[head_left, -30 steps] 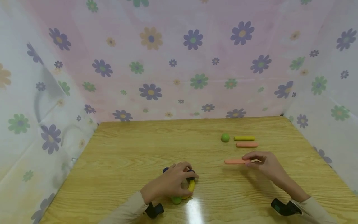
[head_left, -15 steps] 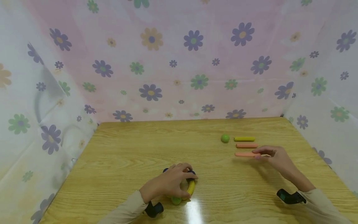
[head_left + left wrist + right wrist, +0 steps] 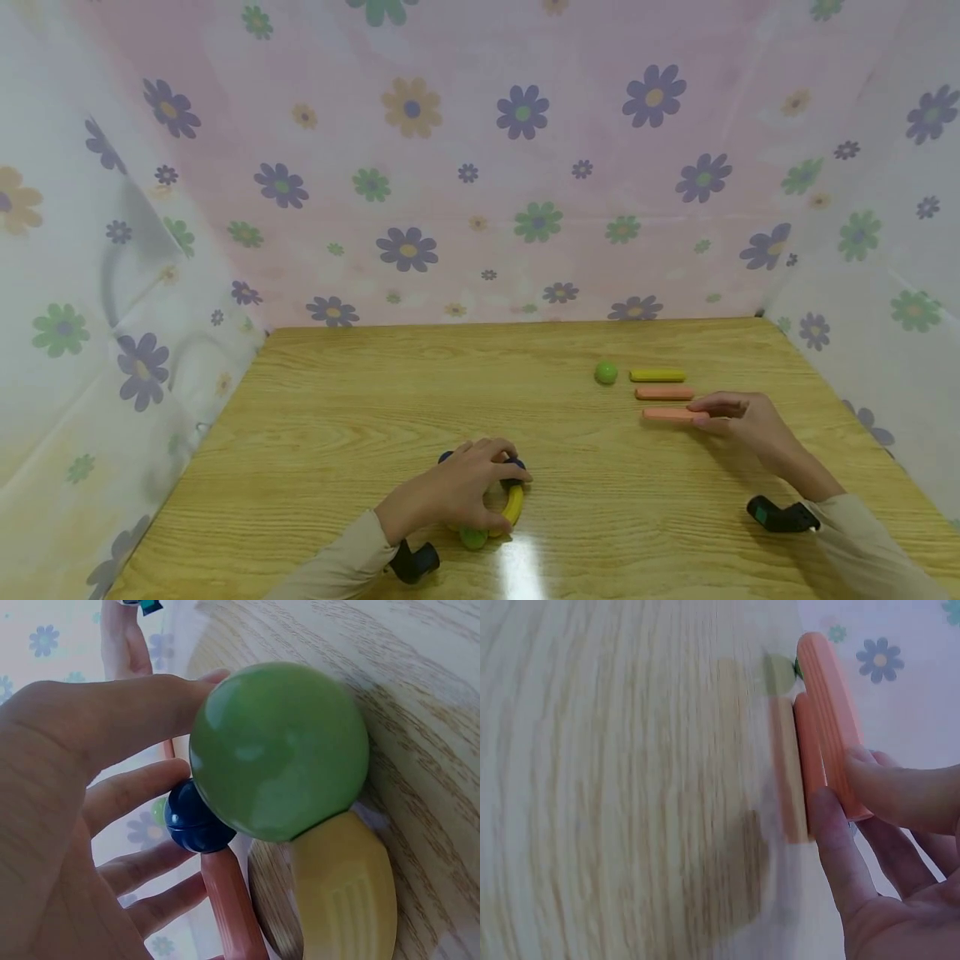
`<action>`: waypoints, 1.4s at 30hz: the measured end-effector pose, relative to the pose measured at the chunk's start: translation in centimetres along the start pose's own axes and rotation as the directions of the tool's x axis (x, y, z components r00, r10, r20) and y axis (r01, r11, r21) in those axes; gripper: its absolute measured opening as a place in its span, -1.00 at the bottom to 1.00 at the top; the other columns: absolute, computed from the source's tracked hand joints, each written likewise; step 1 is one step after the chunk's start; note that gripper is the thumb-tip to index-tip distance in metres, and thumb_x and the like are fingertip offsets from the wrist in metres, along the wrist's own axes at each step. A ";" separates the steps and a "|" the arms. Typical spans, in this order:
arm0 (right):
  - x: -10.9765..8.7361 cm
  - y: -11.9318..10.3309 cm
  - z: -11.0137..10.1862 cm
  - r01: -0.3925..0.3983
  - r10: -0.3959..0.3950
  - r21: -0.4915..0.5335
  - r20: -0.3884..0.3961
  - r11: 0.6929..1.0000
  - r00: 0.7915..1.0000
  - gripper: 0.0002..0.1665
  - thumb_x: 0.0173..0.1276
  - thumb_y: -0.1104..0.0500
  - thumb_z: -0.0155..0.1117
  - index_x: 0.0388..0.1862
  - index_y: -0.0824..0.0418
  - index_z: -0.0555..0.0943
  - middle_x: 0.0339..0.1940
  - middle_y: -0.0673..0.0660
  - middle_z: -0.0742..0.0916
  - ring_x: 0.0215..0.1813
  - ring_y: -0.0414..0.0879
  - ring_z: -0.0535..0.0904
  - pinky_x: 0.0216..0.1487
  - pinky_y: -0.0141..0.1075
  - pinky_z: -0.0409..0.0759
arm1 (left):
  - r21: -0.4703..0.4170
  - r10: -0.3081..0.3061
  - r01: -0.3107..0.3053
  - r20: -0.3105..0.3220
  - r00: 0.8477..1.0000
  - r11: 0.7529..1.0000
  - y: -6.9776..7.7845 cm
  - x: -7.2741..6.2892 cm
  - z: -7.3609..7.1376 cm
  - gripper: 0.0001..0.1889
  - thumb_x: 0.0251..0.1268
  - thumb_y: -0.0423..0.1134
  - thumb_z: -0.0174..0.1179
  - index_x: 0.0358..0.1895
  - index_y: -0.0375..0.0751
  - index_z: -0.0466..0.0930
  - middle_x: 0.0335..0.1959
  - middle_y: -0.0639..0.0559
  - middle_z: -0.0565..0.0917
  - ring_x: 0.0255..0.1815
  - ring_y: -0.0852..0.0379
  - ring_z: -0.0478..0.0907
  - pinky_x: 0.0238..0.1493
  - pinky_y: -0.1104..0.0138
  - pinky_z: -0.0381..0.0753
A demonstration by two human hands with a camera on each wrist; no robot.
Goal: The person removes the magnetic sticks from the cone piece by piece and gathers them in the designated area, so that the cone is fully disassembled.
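Note:
My left hand (image 3: 457,487) holds a toy ring of balls and rods on the table, its thumb and fingers spread round it. The left wrist view shows the ring's green ball (image 3: 281,750), yellow curved rod (image 3: 349,885), dark blue ball (image 3: 196,817) and orange rod (image 3: 232,907). Another dark blue ball (image 3: 445,456) peeks out behind the hand, which hides the rest. My right hand (image 3: 753,429) pinches one end of a straight orange rod (image 3: 666,414) between thumb and fingers. The held rod points left, just in front of a second orange rod (image 3: 664,393).
Behind that second rod lie a yellow rod (image 3: 657,376) and, to its left, a loose green ball (image 3: 606,372). The wooden table (image 3: 375,375) meets flowered cloth (image 3: 480,192) at the back and both sides. Black wrist cameras sit at both cuffs.
My right hand has carried the orange rod to the right and back, close to the other orange rod. The left hand stays on the ring.

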State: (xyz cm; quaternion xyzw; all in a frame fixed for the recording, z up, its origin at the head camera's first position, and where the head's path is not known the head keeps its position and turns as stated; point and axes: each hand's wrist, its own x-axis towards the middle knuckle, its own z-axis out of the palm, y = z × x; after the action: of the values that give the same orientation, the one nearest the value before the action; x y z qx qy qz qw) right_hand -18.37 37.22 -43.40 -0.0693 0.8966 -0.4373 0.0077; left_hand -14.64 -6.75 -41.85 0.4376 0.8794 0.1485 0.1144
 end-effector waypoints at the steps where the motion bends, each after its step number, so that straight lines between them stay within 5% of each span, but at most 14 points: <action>1: 0.1 0.2 -0.1 -0.009 0.009 -0.001 0.005 1.000 1.000 -0.57 0.28 0.07 0.33 0.00 0.36 0.63 -0.04 0.13 0.69 -0.15 -0.43 0.55 -0.18 -0.42 0.55 | -0.001 -0.001 0.001 -0.001 1.000 1.000 0.0 0.0 0.0 -0.44 0.15 0.12 0.29 0.25 0.18 0.46 0.34 -0.01 0.27 0.24 0.07 0.31 0.22 -0.04 0.26; 14: 1.0 1.6 -0.6 -0.063 0.064 -0.071 0.018 0.996 0.998 -0.48 0.27 -0.06 0.31 0.04 0.30 0.62 -0.04 0.24 0.68 -0.20 -0.43 0.55 -0.21 -0.37 0.54 | -0.005 0.002 -0.002 -0.009 1.000 1.000 -0.2 0.0 0.2 -0.42 0.14 0.14 0.29 0.26 0.18 0.45 0.33 0.01 0.27 0.24 0.08 0.31 0.21 -0.04 0.26; 42: 1.9 1.3 -0.1 0.023 -0.020 -0.127 0.025 0.992 1.000 -0.66 0.22 0.13 0.39 -0.10 0.33 0.67 -0.16 0.26 0.70 -0.24 -0.27 0.59 -0.32 -0.35 0.54 | -0.008 0.012 -0.012 -0.017 1.000 1.000 -0.2 -0.1 0.1 -0.41 0.13 0.14 0.29 0.27 0.17 0.44 0.30 0.02 0.29 0.21 0.09 0.32 0.23 -0.02 0.24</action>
State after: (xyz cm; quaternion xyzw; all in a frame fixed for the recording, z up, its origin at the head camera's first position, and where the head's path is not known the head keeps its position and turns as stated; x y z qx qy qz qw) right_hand -20.41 37.85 -44.26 -0.0842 0.9217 -0.3785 0.0092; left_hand -14.68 -6.92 -42.04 0.4410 0.8772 0.1565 0.1078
